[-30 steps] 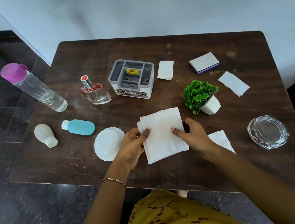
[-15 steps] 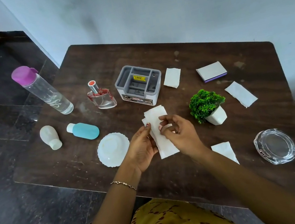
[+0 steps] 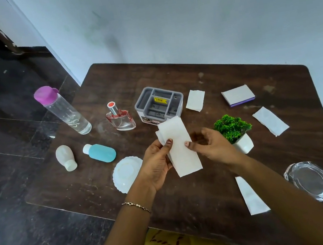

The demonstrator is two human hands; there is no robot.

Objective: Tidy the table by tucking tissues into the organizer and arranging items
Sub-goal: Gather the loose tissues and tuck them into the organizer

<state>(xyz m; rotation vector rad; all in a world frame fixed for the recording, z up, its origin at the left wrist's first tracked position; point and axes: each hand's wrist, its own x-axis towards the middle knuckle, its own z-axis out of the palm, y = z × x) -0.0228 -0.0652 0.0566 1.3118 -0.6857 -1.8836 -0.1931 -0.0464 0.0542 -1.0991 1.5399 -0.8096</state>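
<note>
A white tissue (image 3: 179, 145), folded into a long strip, is held above the dark wooden table (image 3: 211, 195). My left hand (image 3: 156, 166) pinches its left edge and my right hand (image 3: 211, 146) pinches its right edge. Just behind the strip stands the grey organizer (image 3: 158, 104) with open compartments and a yellow label inside. Three more folded tissues lie on the table: one beside the organizer (image 3: 195, 100), one at the far right (image 3: 270, 120), one near the front edge (image 3: 251, 195).
At the left are a clear bottle with a purple cap (image 3: 62, 111), a perfume bottle (image 3: 120, 119), a white bottle (image 3: 66, 157), a teal bottle (image 3: 101, 156) and a white dish (image 3: 127, 173). A potted plant (image 3: 234, 131), a notepad (image 3: 238, 95) and a glass ashtray (image 3: 309, 181) sit right.
The tissue went from a wide sheet to a narrow folded strip. Both hands lifted it and moved it closer to the organizer.
</note>
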